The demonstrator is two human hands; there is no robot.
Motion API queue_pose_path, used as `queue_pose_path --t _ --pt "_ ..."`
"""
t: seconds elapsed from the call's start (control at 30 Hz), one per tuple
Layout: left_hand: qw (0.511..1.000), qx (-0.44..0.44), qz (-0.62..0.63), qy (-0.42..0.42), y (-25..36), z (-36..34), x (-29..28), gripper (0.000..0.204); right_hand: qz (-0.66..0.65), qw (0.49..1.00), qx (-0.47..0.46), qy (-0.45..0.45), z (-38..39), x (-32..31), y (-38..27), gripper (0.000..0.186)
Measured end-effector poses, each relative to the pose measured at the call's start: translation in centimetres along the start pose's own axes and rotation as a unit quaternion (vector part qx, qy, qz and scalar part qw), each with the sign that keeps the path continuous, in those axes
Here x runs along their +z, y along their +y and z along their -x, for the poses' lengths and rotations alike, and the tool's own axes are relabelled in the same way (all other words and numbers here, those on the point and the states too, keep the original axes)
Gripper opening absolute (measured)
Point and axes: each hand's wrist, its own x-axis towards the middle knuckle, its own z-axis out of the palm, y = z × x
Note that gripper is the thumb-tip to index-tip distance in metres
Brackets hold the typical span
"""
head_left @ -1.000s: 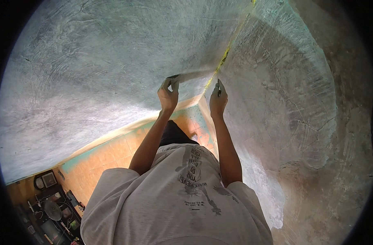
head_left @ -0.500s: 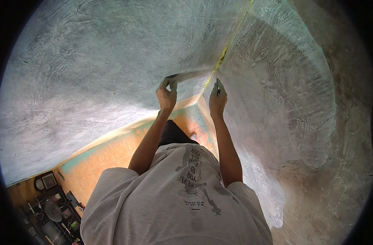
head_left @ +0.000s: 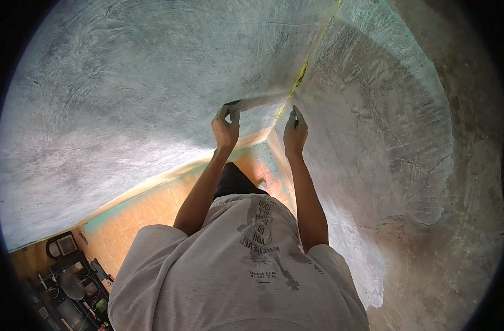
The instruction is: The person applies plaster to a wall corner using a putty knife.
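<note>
Both arms are up at the inside corner where two grey plastered walls meet, and that corner seam (head_left: pixel 312 49) runs up and away with a yellow-green streak (head_left: pixel 300 74) along it, just above the hands. To the left the broad wall (head_left: pixel 125 99) spreads wide and bare; to the right the other wall (head_left: pixel 384 127) shows fine cracks and, lower down, a rough unplastered patch (head_left: pixel 456 231). Down below, the orange tiled floor (head_left: pixel 152 207) narrows into the corner, edged with a pale teal strip (head_left: pixel 111 218).

The left hand (head_left: pixel 226 128) has its fingers closed on a flat scraper blade (head_left: pixel 257 102), gripping it at the near end; the blade stretches rightward from the grip, lying against the left wall and reaching almost to the seam. The right hand (head_left: pixel 295 134) is pinched shut on a small dark tool (head_left: pixel 295 115) whose tip pokes up past the fingertips, close against the right wall just beside the seam. The two hands sit near one another, the corner between them.

At bottom left, a cluster of dark gear (head_left: pixel 70 281) lies on the floor, including a round-faced item (head_left: pixel 62 245); too small to tell what.
</note>
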Motion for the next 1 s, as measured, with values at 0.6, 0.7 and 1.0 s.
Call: queue_pose_path --t 0.6,0.7,1.0 --pt "1.000 -0.010 0.009 -0.007 0.1 0.0 0.1 0.014 -0.064 0.997 -0.009 0.035 0.3 0.4 -1.2 0.040" --pt "0.999 0.037 0.014 0.010 -0.4 0.3 0.1 0.013 -0.045 0.997 -0.060 0.028 1.1 -0.4 -3.5 0.040" --pt "1.000 0.005 0.014 -0.013 0.4 0.5 0.7 0.015 -0.090 0.994 -0.044 0.031 -0.2 -1.3 -3.2 0.039"
